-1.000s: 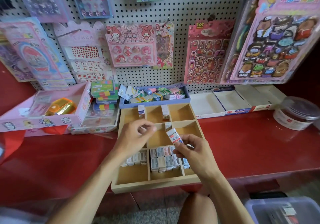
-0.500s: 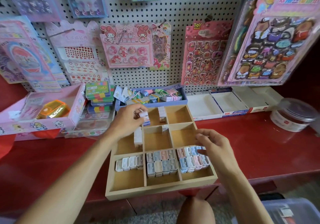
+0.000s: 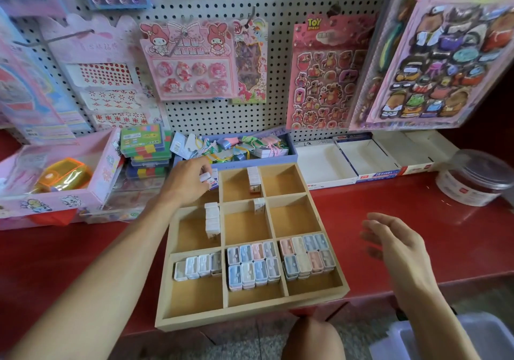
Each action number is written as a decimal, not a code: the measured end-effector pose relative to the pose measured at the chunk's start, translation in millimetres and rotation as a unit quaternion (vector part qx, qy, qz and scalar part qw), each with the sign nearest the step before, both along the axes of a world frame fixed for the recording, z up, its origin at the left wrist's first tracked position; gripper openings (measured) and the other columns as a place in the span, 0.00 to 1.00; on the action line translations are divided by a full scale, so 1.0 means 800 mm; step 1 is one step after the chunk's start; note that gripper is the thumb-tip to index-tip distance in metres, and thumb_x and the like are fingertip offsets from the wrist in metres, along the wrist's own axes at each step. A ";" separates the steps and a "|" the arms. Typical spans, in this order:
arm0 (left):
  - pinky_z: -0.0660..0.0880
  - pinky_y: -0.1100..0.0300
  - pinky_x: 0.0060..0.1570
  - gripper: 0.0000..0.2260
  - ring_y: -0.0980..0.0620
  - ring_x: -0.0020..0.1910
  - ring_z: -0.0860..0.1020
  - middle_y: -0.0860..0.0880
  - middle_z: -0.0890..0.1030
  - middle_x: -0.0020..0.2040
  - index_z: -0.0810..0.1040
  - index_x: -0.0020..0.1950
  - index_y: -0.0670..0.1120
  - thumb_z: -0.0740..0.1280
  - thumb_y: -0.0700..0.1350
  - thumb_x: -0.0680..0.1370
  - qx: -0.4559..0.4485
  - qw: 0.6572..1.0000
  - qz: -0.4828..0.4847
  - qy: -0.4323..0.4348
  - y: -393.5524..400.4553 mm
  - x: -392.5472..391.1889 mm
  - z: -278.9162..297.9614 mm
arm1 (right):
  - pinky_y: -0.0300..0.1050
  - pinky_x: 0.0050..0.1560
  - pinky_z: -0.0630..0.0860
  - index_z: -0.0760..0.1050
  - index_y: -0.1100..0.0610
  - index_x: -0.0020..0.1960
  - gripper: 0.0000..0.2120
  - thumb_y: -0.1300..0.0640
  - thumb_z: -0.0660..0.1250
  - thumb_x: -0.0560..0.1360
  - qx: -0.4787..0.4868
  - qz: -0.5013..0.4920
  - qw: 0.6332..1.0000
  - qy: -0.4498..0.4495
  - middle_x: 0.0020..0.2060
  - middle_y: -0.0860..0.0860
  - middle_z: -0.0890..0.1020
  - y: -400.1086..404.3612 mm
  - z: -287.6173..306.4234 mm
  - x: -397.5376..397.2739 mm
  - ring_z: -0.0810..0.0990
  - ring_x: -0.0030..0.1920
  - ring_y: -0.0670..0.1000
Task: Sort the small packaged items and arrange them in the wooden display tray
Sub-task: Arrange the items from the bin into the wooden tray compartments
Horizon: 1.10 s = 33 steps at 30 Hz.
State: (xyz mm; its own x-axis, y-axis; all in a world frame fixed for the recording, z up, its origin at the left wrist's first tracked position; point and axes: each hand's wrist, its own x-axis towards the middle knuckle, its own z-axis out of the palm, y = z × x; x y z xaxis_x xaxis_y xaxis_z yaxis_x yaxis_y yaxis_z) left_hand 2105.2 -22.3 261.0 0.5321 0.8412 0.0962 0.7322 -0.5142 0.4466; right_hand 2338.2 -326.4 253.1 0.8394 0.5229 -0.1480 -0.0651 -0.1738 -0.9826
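Nearest me, the wooden display tray (image 3: 244,315) hangs a little over the edge of the red counter (image 3: 403,215), and its front row is the most finished part: at 6 o'clock the middle cell holds a tidy double row of pastel cased items (image 3: 253,265), the cell at 5 o'clock another full block (image 3: 306,257), while the cell at 7 o'clock has only a single row of pale ones (image 3: 198,266) with bare floor in front. My right hand (image 3: 395,245) floats off the tray's right side at 3 o'clock, fingers loose and holding nothing. In the middle row, a short upright stack of white packets (image 3: 212,219) leans on a divider and one lone packet (image 3: 259,206) stands in the centre cell; the right cell is bare. Farther, at 11 o'clock, my left hand (image 3: 189,183) pinches a small white packaged item (image 3: 207,178) over the back-left cell, next to a small stack (image 3: 253,179) in the back-middle one. I judge the sorting roughly half done, with the rear cells left to fill.
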 end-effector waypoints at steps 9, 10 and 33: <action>0.69 0.54 0.44 0.12 0.48 0.50 0.75 0.51 0.74 0.49 0.72 0.46 0.49 0.73 0.37 0.72 0.046 0.998 -0.020 0.034 0.003 0.014 -0.013 | 0.46 0.44 0.77 0.81 0.54 0.51 0.07 0.61 0.65 0.80 -0.010 0.034 0.999 -0.012 0.45 0.55 0.85 0.020 -0.002 -0.012 0.83 0.47 0.53; 0.68 0.56 0.43 0.11 0.49 0.50 0.74 0.52 0.72 0.50 0.73 0.48 0.48 0.73 0.38 0.73 0.055 0.998 -0.017 0.038 0.001 0.016 -0.017 | 0.46 0.43 0.77 0.81 0.54 0.51 0.07 0.61 0.65 0.80 -0.010 0.034 0.999 -0.013 0.45 0.55 0.85 0.022 -0.003 -0.013 0.83 0.47 0.52; 0.75 0.64 0.44 0.04 0.54 0.41 0.79 0.53 0.79 0.44 0.79 0.49 0.48 0.71 0.44 0.76 -0.127 0.967 -0.053 -0.214 -0.129 0.037 0.049 | 0.46 0.43 0.76 0.80 0.52 0.52 0.07 0.61 0.65 0.80 0.033 -0.012 0.999 -0.018 0.43 0.53 0.83 -0.029 0.030 -0.015 0.82 0.42 0.49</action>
State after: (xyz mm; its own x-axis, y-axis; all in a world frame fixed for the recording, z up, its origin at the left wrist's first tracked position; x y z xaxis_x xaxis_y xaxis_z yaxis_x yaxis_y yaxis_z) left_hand 2134.9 -125.4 300.1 0.5734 0.8097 0.1249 0.4012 -0.4105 0.8189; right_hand 2326.1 -349.6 277.3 0.8563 0.5097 -0.0837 -0.0337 -0.1066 -0.9937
